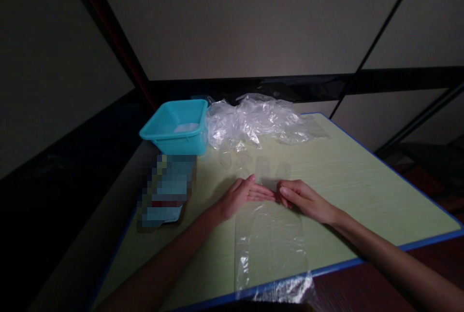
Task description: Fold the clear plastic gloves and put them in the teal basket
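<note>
A clear plastic bag (270, 239) lies flat on the table, its lower end hanging over the front edge. My left hand (246, 196) rests over the upper part of the bag, fingers stretched out together and pointing right. From the right side, my right hand (299, 198) has its fingers curled closed at the bag, thumb on top, right at the left fingertips. The exact spot pinched is partly hidden by the fingers. Beyond both hands, the bag's see-through top end spreads over the table.
A heap of crumpled clear plastic bags (253, 119) sits at the table's back. Left of it stands a turquoise plastic basin (181, 145) with something whitish inside. A blurred-out flat item (168, 189) lies at the left edge. The pale green table (348, 177) has blue edging; panelled walls stand behind.
</note>
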Tool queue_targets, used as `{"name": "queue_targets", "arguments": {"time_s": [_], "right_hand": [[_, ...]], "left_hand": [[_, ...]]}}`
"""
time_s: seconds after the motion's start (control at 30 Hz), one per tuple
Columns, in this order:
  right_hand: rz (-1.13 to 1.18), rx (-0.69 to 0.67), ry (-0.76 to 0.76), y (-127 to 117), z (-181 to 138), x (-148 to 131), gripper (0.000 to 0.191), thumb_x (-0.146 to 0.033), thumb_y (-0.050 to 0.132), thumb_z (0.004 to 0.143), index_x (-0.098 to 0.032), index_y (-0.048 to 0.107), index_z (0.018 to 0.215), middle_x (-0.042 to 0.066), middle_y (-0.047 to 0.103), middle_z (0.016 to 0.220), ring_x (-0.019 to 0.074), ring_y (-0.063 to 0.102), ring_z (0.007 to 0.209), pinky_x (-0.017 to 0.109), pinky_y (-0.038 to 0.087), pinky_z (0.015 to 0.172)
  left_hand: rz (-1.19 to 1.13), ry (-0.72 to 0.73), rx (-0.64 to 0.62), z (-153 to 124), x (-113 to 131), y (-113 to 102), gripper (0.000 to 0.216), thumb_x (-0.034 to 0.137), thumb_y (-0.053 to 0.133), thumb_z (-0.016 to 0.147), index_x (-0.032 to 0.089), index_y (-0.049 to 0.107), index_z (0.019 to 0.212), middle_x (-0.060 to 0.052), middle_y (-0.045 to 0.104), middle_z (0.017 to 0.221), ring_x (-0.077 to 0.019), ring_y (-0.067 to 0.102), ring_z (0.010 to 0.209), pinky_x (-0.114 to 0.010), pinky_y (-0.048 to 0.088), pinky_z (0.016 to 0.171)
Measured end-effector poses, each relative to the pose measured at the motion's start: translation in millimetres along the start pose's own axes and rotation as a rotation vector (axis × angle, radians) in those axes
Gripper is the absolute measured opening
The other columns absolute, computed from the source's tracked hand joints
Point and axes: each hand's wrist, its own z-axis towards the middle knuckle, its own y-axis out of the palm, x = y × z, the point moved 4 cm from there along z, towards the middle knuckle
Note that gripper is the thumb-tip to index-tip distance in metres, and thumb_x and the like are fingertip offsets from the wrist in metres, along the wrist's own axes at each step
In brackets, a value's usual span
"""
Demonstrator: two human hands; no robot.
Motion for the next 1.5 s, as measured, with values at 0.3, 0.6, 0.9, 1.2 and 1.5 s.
{"name": "queue_targets", "arguments": {"time_s": [0.3,0.6,0.9,1.2,1.5], "right_hand": [[0.025,0.142,-0.086,-8.2,-6.5,-0.6,0.037,-0.046,0.042,0.087,-0.019,0.043,0.063,-0.003,0.043,0.058,0.0109,0.042,0.055,0.027,0.039,0.059],[-0.743,-0.291,-0.367,17.9,-69.3,-41.6,0.069,-0.053,0.055,0.077,-0.013,0.038,0.131,0.013,0.05,0.126,0.0246,0.042,0.119,0.043,0.028,0.103],[-0.98,-0.303,-0.446,40.5,-86.3,-33.5,0.053,-0.012,0.045,0.088,-0.013,0.027,0.138,0.007,0.041,0.136,0.0174,0.029,0.129,0.04,0.012,0.111],[-0.579,-0.273,-0.265,23.2,-69.5,-48.4,0.038,-0.017,0.041,0.09,-0.013,0.045,0.128,0.009,0.05,0.129,0.0159,0.045,0.119,0.033,0.04,0.098],[-0.173,0.014,-0.055,-13.0,-32.5,-43.3,0.033,-0.034,0.037,0.092,-0.018,0.065,0.101,0.007,0.068,0.099,0.0186,0.062,0.091,0.032,0.048,0.079]], "left_hand": [[-0.215,0.065,-0.022,-6.4,21.1,-16.8,0.067,0.05,0.018,0.091,0.006,0.069,0.088,-0.015,0.068,0.098,-0.0266,0.059,0.103,-0.042,0.028,0.1],[-0.26,0.131,-0.131,-17.0,30.4,-22.7,0.063,0.046,0.02,0.092,0.006,0.068,0.095,-0.013,0.066,0.104,-0.0249,0.057,0.105,-0.041,0.03,0.099],[-0.031,-0.018,-0.156,-11.9,7.6,-16.7,0.06,0.059,0.037,0.083,0.009,0.068,0.097,-0.014,0.063,0.11,-0.028,0.055,0.108,-0.041,0.032,0.098],[-0.008,-0.027,-0.146,-12.0,8.3,-16.1,0.061,0.062,0.041,0.08,0.01,0.069,0.095,-0.014,0.063,0.108,-0.0279,0.056,0.106,-0.04,0.034,0.096],[-0.03,-0.06,-0.122,-12.2,7.2,-15.9,0.067,0.068,0.042,0.076,0.01,0.069,0.095,-0.015,0.064,0.108,-0.0283,0.056,0.107,-0.037,0.034,0.095]]}}
